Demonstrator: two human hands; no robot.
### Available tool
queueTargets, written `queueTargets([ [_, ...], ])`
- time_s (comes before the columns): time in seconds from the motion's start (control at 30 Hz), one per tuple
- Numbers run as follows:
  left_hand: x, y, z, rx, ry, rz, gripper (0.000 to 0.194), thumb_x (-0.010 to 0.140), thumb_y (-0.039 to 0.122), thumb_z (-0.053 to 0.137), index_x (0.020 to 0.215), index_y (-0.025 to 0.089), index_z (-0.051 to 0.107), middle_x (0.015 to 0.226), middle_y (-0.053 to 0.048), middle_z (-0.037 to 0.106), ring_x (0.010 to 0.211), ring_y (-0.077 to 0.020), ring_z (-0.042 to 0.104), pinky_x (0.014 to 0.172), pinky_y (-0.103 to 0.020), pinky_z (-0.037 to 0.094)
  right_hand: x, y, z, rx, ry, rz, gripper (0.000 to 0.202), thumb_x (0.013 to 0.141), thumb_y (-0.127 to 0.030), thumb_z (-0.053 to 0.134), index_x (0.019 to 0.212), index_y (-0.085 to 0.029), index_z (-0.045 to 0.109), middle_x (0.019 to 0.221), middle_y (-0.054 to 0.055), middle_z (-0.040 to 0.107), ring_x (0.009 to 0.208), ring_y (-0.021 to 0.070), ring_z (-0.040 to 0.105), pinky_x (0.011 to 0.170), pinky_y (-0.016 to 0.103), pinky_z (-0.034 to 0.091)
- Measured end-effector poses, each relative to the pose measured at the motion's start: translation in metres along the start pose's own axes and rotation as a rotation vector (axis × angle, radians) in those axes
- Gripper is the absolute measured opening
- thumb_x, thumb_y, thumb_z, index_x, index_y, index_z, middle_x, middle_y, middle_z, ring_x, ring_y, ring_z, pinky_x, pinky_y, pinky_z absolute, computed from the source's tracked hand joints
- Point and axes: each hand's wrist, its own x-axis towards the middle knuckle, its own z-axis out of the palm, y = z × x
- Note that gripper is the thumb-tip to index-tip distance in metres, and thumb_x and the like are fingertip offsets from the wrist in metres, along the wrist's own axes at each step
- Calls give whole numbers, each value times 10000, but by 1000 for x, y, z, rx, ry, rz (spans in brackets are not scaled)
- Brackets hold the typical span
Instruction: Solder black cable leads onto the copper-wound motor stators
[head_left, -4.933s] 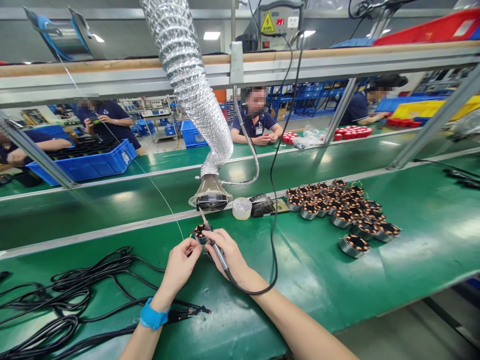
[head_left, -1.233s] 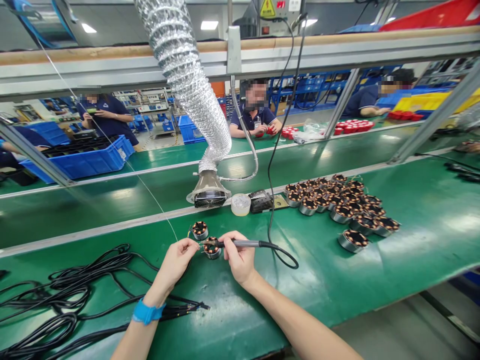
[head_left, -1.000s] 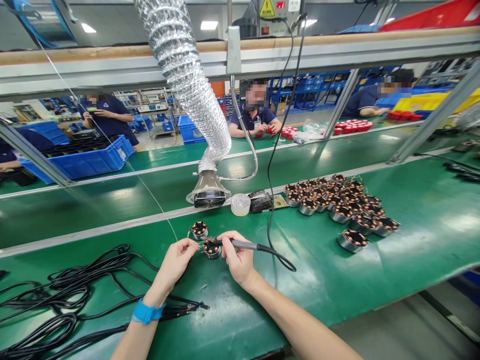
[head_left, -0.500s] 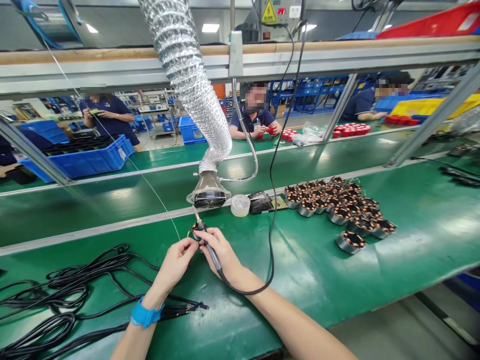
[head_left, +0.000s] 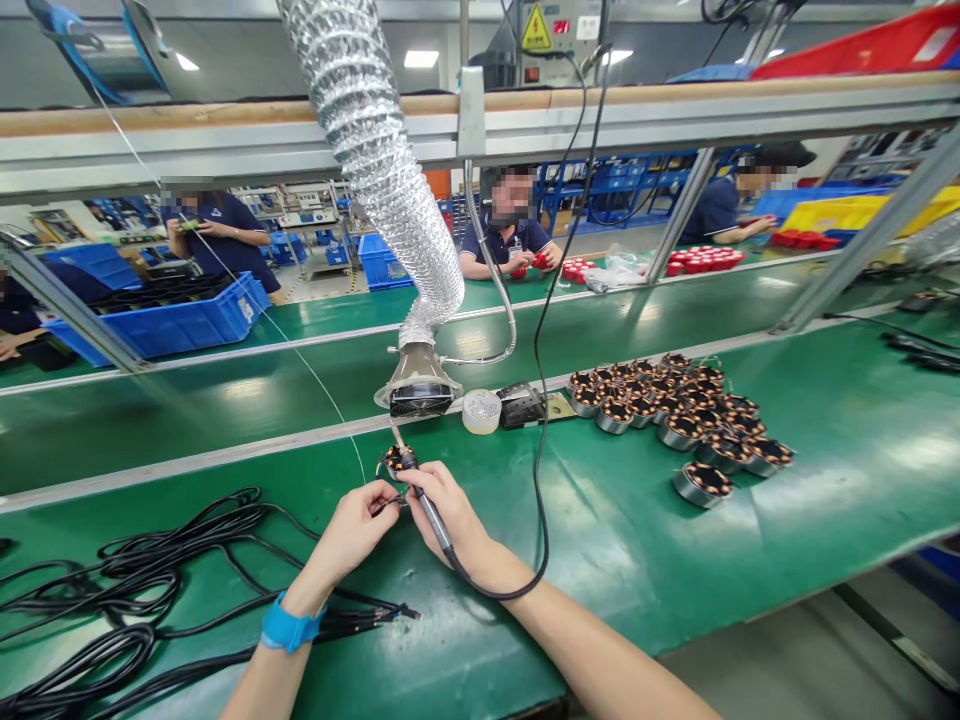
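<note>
Left hand (head_left: 360,525): fingers pinched nearly closed on thin wire ends (head_left: 390,503); a pale thin strand (head_left: 330,395) comes down beside it, can't tell if gripped. Right hand (head_left: 454,515): fingers closed round the soldering iron (head_left: 433,520), tip angled away past a copper-wound ring (head_left: 393,460); its fingertips meet the wire ends too, exact hold hidden. Ring sits on the green surface (head_left: 465,620), just beyond the hands.

For good handling, the person should probably pinch the wires lightly, line up the ends and point the tip away from skin and insulation, with slack in the iron's cord.

Black cables (head_left: 172,560) lie coiled at left; tape roll (head_left: 481,411) and black holder (head_left: 523,405) at the back edge, more wound rings (head_left: 703,484) grouped at right. Foil duct (head_left: 401,170) with hood (head_left: 421,380) hangs over. Across the line, co-workers (head_left: 517,245) sit near red parts (head_left: 705,260) and a blue bin (head_left: 180,325).
</note>
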Motion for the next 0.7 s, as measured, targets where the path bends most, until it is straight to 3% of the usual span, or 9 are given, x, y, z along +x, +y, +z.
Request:
queueTargets([
  [0.3,-1,8,0,-164,-54,-155,357,770,508,631,743,158,566,556,74,376,469,-74,268,462,-219,187,-4,5,5,-37,-34,-8,439,908,-52,451,1300,-233,528,1082,83,541,952,177,601,852,293,533],
  [0.5,2,-1,0,-184,-16,-142,376,785,520,633,706,158,567,530,82,351,466,-72,246,454,-218,164,-8,5,4,-51,-42,-2,472,887,-50,456,1317,-238,511,1105,85,532,956,182,601,854,297,531],
  [0.7,1,8,1,-194,17,-181,367,755,505,644,691,150,578,546,75,367,468,-67,243,448,-215,146,-7,3,0,-50,2,56,410,912,-89,466,1295,-223,522,1098,88,526,940,182,610,834,296,534],
])
